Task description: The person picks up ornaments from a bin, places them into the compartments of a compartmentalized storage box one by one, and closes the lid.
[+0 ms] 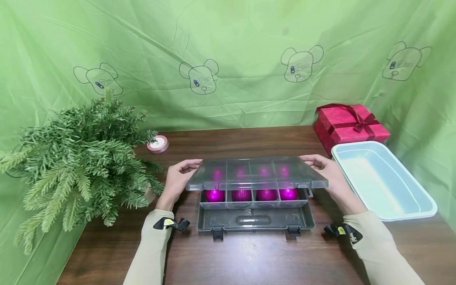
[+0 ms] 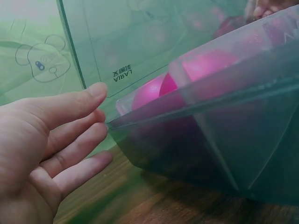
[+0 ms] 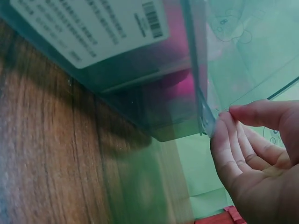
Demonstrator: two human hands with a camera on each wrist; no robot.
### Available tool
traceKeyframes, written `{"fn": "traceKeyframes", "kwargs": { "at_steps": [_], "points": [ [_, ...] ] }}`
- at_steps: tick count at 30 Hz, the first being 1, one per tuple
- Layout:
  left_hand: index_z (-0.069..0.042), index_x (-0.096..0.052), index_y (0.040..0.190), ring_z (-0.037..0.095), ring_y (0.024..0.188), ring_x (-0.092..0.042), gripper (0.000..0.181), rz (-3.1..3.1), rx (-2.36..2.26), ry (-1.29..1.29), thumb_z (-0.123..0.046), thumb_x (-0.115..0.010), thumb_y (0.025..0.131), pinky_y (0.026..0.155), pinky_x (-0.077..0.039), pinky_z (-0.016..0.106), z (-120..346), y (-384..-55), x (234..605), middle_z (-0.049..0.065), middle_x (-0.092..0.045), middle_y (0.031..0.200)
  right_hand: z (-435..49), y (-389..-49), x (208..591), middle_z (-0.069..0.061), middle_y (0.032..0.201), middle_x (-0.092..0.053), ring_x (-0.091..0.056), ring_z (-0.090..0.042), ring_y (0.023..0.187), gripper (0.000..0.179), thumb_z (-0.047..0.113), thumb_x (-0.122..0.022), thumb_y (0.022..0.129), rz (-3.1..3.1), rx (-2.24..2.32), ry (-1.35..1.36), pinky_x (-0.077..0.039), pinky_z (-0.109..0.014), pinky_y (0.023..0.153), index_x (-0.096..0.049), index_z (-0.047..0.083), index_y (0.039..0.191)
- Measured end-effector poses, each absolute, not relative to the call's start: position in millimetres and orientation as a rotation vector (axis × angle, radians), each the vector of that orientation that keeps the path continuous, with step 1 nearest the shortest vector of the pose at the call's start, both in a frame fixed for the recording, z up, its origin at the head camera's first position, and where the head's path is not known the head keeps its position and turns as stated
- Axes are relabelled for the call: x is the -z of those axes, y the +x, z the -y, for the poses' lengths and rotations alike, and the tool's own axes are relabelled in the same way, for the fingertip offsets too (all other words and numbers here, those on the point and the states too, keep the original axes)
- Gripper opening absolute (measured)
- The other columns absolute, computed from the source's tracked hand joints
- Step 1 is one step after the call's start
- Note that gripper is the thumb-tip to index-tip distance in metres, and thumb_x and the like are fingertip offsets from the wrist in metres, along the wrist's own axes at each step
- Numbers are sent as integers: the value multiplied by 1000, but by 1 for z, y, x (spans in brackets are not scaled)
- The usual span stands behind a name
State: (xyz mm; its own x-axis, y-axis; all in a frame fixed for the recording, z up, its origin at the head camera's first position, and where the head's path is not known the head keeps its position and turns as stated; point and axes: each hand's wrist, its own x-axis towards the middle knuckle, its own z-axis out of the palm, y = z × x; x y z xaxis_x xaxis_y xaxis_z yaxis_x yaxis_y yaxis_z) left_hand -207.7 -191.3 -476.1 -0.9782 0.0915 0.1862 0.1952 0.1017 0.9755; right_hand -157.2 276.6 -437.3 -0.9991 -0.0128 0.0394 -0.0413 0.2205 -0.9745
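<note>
A grey see-through plastic box [image 1: 256, 227] sits in front of me with its lid [image 1: 249, 185] tilted up over the rear part. In a row of divided compartments lie several shiny magenta baubles [image 1: 215, 195], one to a compartment. My left hand [image 1: 177, 182] is beside the rear left corner; in the left wrist view its fingers [image 2: 81, 151] are extended close to the box rim. At the opposite side is my right hand [image 1: 327, 174]. The right wrist view shows its fingertips [image 3: 220, 128] touching the box edge at a small clear tab, with the thumb near them.
An artificial fir tree [image 1: 89, 158] stands on the left, with a roll of pink ribbon [image 1: 158, 144] behind its branches. A red gift box [image 1: 356, 136] with a bow is at the back right, and a pale blue basin [image 1: 432, 208] lies before it. Green cloth [image 1: 249, 103] hangs behind the wooden table.
</note>
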Motion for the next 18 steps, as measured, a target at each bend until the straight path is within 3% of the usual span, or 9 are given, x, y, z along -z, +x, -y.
{"fn": "traceKeyframes", "kwargs": {
  "at_steps": [4, 7, 12, 18],
  "points": [
    [4, -76, 123, 16, 94, -71, 29, 2287, 2059, -343, 3, -79, 94, 85, -60, 22, 195, -207, 477, 4, -78, 100, -278, -153, 434, -13, 110, -76, -70, -2, 89, 36, 11, -66, 105, 2551, -1767, 39, -58, -16, 73, -65, -7, 137],
    [5, -75, 125, 16, 96, -73, 29, 2276, 2124, -338, 2, -76, 97, 88, -63, 26, 197, -205, 476, 6, -79, 104, -279, -151, 432, -16, 116, -76, -68, 2, 93, 36, 15, -62, 108, 2616, -1702, 4, -56, -14, 78, -66, -5, 138],
    [4, -74, 127, 20, 97, -75, 32, 2255, 2210, -282, -14, -77, 101, 91, -65, 37, 196, -202, 473, 12, -78, 112, -280, -149, 429, -9, 117, -77, -70, -2, 93, 47, 33, -64, 109, 2661, -1715, -62, -56, -14, 83, -67, -3, 138],
    [-1, -76, 126, 20, 93, -76, 35, 2327, 2150, -226, -19, -83, 97, 89, -65, 40, 194, -202, 470, 10, -79, 105, -280, -148, 426, -8, 115, -78, -72, -14, 91, 57, 49, -70, 103, 2816, -1558, -121, -53, -25, 86, -68, 7, 141]
  ]
}}
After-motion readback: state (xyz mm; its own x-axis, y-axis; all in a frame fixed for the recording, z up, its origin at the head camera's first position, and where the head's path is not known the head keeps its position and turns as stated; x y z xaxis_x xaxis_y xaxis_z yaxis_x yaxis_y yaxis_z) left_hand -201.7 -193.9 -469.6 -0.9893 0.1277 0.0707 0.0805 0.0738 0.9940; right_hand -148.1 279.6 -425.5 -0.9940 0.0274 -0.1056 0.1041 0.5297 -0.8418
